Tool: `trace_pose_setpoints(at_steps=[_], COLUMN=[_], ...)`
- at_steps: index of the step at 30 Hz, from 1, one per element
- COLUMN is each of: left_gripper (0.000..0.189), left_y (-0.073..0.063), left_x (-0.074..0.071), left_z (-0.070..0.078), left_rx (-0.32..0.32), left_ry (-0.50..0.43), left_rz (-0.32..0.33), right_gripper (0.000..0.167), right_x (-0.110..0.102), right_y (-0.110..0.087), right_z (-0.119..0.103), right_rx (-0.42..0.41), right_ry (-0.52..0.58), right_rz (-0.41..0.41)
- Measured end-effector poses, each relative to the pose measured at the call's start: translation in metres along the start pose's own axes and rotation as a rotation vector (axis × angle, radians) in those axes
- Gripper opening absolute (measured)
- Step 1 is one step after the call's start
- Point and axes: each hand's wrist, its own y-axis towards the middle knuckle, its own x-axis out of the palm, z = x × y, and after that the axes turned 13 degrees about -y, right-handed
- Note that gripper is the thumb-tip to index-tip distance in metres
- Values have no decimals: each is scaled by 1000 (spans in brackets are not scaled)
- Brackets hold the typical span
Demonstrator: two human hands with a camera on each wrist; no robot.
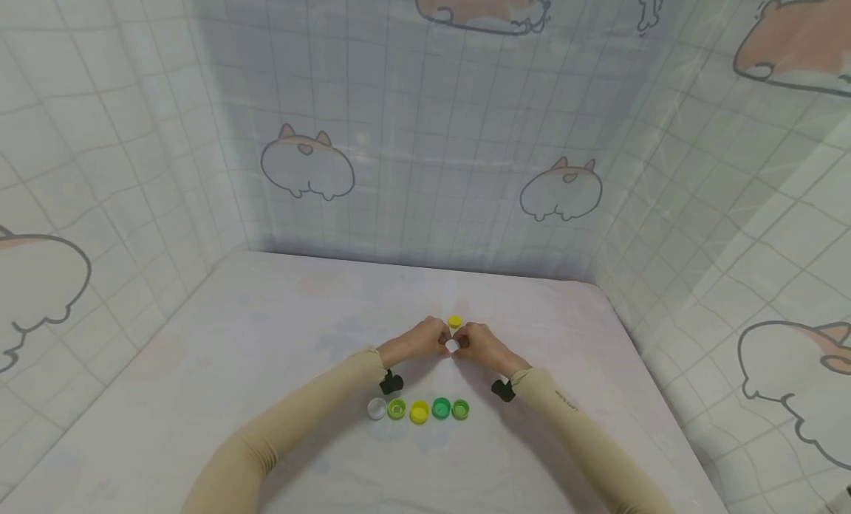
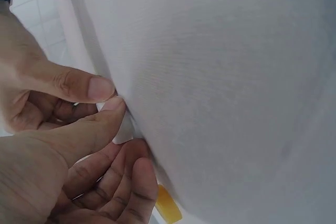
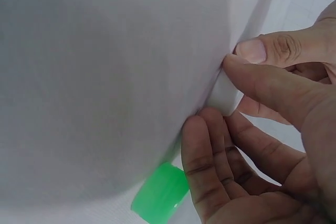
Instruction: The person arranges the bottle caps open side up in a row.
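Observation:
A small white bottle cap (image 1: 452, 345) is at the table surface between the two hands. My left hand (image 1: 425, 338) holds it from the left side, thumb and fingertips at its edge. My right hand (image 1: 485, 346) pinches it from the opposite side. The left wrist view shows both thumbs meeting over the white cap (image 2: 125, 132), the left hand's fingers curled below it. In the right wrist view the white cap (image 3: 224, 96) is partly covered by the right thumb and fingers. Just beyond the hands lies a yellow cap (image 1: 454, 321).
Nearer the body, a row of caps lies on the white cloth (image 1: 299, 455): a clear whitish one (image 1: 377, 408), a light green one (image 1: 397, 408), a yellow one (image 1: 419, 412), a teal green one (image 1: 442, 408) and a green one (image 1: 460, 409). Patterned curtains (image 1: 425, 130) enclose the table.

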Motion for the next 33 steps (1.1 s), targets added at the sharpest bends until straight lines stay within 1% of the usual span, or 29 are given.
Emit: trace_pose_setpoints(at_steps=[3, 7, 11, 14, 22, 28, 33], left_gripper=[18, 17, 23, 27, 28, 26, 24], left_y=[0, -1, -4, -7, -13, -19, -24], left_x=[0, -1, -2, -3, -5, -5, -5], left_z=[0, 0, 1, 3, 12, 18, 20], left_rx=[1, 2, -20, -35, -36, -50, -9], left_ry=[-9, -22, -46, -58, -56, -82, -65], left_rz=[-10, -20, -31, -40, -40, -33, -11], right_gripper=[26, 27, 29, 29, 30, 27, 26], right_x=[1, 3, 4, 4, -3, -5, -5], right_y=[-1, -1, -3, -5, -13, -19, -23], right_z=[0, -1, -2, -2, -6, -9, -11], right_rx=[-1, 23, 50, 48, 10, -13, -47], right_ry=[3, 9, 22, 34, 36, 26, 1], right_rz=[1, -3, -11, -15, -22, -16, -9])
